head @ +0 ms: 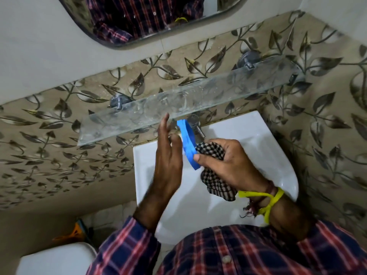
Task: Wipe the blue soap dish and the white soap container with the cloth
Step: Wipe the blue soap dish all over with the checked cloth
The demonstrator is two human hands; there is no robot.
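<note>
The right hand (224,163) is bunching the checked cloth (214,175) in its clenched fingers while its thumb is pinching the near edge of the blue soap dish (187,143), probably so one hand both wipes and steadies. The left hand (168,155), fingers spread, is bracing the dish's far face on edge over the white basin (258,135); its exact contact is hidden. Beyond the grip, the tap (195,124) is showing under the bare glass shelf (178,102), and no white soap container is visible.
</note>
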